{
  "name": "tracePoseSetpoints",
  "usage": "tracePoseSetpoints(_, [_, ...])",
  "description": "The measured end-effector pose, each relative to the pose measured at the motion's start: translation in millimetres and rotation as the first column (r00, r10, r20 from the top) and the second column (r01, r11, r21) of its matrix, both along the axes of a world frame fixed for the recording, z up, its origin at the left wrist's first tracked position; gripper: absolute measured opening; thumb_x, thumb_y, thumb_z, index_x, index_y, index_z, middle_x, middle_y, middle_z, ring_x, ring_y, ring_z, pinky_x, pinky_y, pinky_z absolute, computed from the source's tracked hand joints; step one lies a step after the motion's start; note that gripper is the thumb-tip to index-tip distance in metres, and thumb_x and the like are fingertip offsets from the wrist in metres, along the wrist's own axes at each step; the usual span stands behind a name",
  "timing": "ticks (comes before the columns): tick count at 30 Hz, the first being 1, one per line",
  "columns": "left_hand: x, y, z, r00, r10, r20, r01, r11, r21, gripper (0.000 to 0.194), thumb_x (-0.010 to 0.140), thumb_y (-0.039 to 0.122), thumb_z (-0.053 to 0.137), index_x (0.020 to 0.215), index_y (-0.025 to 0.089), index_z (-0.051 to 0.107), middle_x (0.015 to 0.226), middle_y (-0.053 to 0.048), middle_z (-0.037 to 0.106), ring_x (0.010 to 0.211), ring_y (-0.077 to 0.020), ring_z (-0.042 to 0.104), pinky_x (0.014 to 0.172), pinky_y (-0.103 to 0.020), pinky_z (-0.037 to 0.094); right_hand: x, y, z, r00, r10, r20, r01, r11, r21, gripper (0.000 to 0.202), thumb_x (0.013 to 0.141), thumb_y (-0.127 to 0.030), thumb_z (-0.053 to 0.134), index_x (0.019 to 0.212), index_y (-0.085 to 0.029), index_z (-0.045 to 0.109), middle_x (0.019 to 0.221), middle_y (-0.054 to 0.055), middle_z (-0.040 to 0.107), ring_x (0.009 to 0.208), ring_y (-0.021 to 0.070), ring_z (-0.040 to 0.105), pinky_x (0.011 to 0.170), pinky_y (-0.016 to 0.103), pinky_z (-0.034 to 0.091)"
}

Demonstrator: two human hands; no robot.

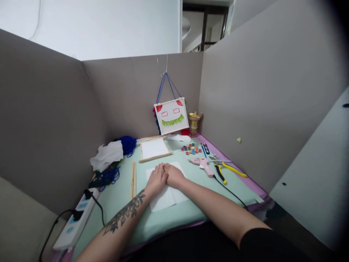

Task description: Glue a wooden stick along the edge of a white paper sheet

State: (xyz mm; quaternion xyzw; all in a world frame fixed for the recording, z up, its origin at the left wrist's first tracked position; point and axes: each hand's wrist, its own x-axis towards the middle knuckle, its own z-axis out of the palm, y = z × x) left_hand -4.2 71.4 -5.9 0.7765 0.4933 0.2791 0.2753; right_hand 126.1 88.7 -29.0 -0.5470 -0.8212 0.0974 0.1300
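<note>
A white sheet point(163, 202) with creases across it lies near the front of the table. My left hand point(157, 179) rests flat on it, fingers pointing away from me. Beside it, my right hand point(173, 175) is also laid flat on the sheet, and the two hands touch at thumbs and fingers. I see nothing held in either one. Just beyond the fingertips lies a white panel point(154, 148) edged with wooden sticks. Several loose wooden sticks point(133, 181) lie left of my left hand.
Rightward are a pink glue gun point(204, 166), yellow-handled pliers point(235, 170) and small paint pots point(191, 149). A white panel with a drawn face point(174, 113) hangs at the back by blue cords. Blue yarn point(127, 145), white cloth point(107, 155) and a power strip point(75, 227) are leftward.
</note>
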Motion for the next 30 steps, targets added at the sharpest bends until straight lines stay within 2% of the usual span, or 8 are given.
tracePoseSetpoints(2, [1, 0, -7.3, 0.981, 0.021, -0.194, -0.017, 1.000, 0.020, 0.068, 0.088, 0.050, 0.036, 0.140, 0.007, 0.036, 0.149, -0.018, 0.031, 0.140, -0.0336, 0.015, 0.112, -0.054, 0.009, 2, 3, -0.1, 0.987, -0.162, 0.003, 0.162, 0.987, -0.023, 0.056, 0.090, -0.026, 0.035, 0.140, -0.001, 0.035, 0.146, 0.021, 0.034, 0.138, 0.0253, 0.025, 0.111, 0.036, 0.019])
tracePoseSetpoints(5, [3, -5, -12.5, 0.863, 0.031, -0.505, 0.020, 0.995, 0.095, 0.068, 0.091, 0.053, 0.023, 0.142, 0.009, 0.031, 0.151, -0.015, 0.027, 0.141, -0.0305, 0.016, 0.112, -0.050, 0.015, 3, 12, 0.6, 0.941, -0.338, 0.026, 0.339, 0.939, -0.060, 0.061, 0.091, -0.033, 0.033, 0.142, 0.000, 0.030, 0.149, 0.021, 0.026, 0.139, 0.0289, 0.019, 0.111, 0.043, 0.018])
tracePoseSetpoints(7, [4, -7, -12.0, 0.803, 0.040, -0.594, 0.043, 0.991, 0.125, 0.072, 0.091, 0.056, 0.018, 0.145, 0.009, 0.026, 0.151, -0.015, 0.026, 0.141, -0.0300, 0.017, 0.111, -0.048, 0.018, 1, 19, 1.6, 0.912, -0.409, 0.037, 0.411, 0.908, -0.076, 0.067, 0.090, -0.040, 0.034, 0.143, 0.000, 0.027, 0.151, 0.021, 0.022, 0.140, 0.0303, 0.016, 0.110, 0.045, 0.016])
tracePoseSetpoints(11, [4, -6, -9.6, 0.771, 0.041, -0.635, 0.058, 0.989, 0.135, 0.076, 0.090, 0.059, 0.016, 0.146, 0.008, 0.022, 0.151, -0.016, 0.024, 0.140, -0.0306, 0.018, 0.110, -0.048, 0.020, -2, 23, 3.5, 0.887, -0.459, 0.049, 0.462, 0.884, -0.075, 0.071, 0.089, -0.045, 0.036, 0.142, 0.001, 0.028, 0.150, 0.023, 0.024, 0.139, 0.0313, 0.019, 0.110, 0.044, 0.016])
tracePoseSetpoints(16, [4, -4, -12.0, 0.769, 0.042, -0.638, 0.060, 0.989, 0.138, 0.080, 0.089, 0.062, 0.017, 0.145, 0.006, 0.024, 0.151, -0.017, 0.024, 0.141, -0.0308, 0.017, 0.111, -0.048, 0.018, 0, 19, 4.9, 0.893, -0.444, 0.078, 0.447, 0.894, -0.027, 0.061, 0.090, -0.038, 0.037, 0.134, 0.004, 0.040, 0.138, 0.027, 0.042, 0.132, 0.0298, 0.034, 0.107, 0.039, 0.021])
tracePoseSetpoints(21, [4, -4, -13.5, 0.768, 0.049, -0.639, 0.059, 0.988, 0.146, 0.077, 0.090, 0.059, 0.018, 0.144, 0.004, 0.025, 0.151, -0.017, 0.024, 0.140, -0.0311, 0.017, 0.111, -0.047, 0.019, 0, 31, 11.9, 0.879, -0.462, 0.118, 0.463, 0.886, 0.016, 0.058, 0.090, -0.036, 0.038, 0.129, 0.006, 0.046, 0.132, 0.032, 0.046, 0.126, 0.0347, 0.041, 0.102, 0.044, 0.029])
tracePoseSetpoints(26, [3, -3, -13.4, 0.758, 0.052, -0.650, 0.066, 0.986, 0.155, 0.077, 0.090, 0.058, 0.017, 0.144, 0.004, 0.026, 0.151, -0.018, 0.024, 0.140, -0.0307, 0.017, 0.110, -0.047, 0.020, -1, 35, 11.3, 0.916, -0.372, 0.148, 0.374, 0.927, 0.014, 0.038, 0.090, -0.027, 0.040, 0.105, -0.005, 0.067, 0.112, 0.027, 0.062, 0.108, 0.0323, 0.056, 0.091, 0.043, 0.038])
tracePoseSetpoints(30, [3, -2, -14.9, 0.755, 0.053, -0.654, 0.068, 0.985, 0.158, 0.075, 0.091, 0.057, 0.017, 0.144, 0.005, 0.026, 0.151, -0.018, 0.023, 0.140, -0.0307, 0.017, 0.110, -0.047, 0.020, 2, 33, 8.3, 0.915, -0.376, 0.148, 0.372, 0.927, 0.052, 0.046, 0.092, -0.029, 0.033, 0.118, 0.000, 0.059, 0.117, 0.029, 0.058, 0.112, 0.0330, 0.052, 0.093, 0.045, 0.036])
